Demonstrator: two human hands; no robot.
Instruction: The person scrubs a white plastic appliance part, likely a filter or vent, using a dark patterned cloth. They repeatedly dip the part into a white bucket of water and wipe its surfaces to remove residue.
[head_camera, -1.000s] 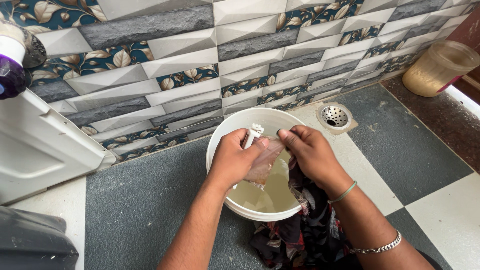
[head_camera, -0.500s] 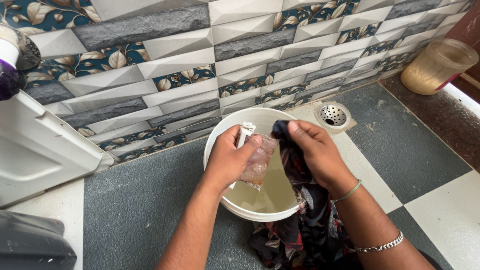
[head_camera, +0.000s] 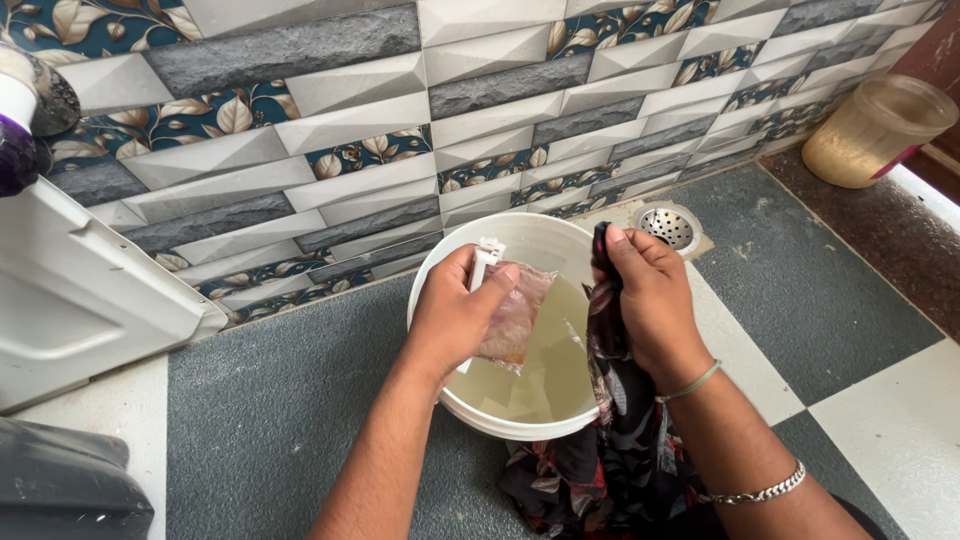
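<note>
Your left hand (head_camera: 455, 315) pinches a wet pinkish cloth (head_camera: 512, 318) over the white bucket (head_camera: 440, 270) of murky water, your right hand (head_camera: 650, 295) fists the dark patterned garment (head_camera: 600, 440) at its right rim, so washing looks midway, garment mostly undipped.

Dark cloth (head_camera: 610, 440): lower part cut off by bottom edge.
Purple bottle (head_camera: 15, 150): cut by left edge.
Jar (head_camera: 875, 130): contents unclear.

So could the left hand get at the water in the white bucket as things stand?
Probably yes. The left hand is right over the white bucket, whose top is open, with the water just below. It already holds a small clear pouch, which would go in too.
</note>
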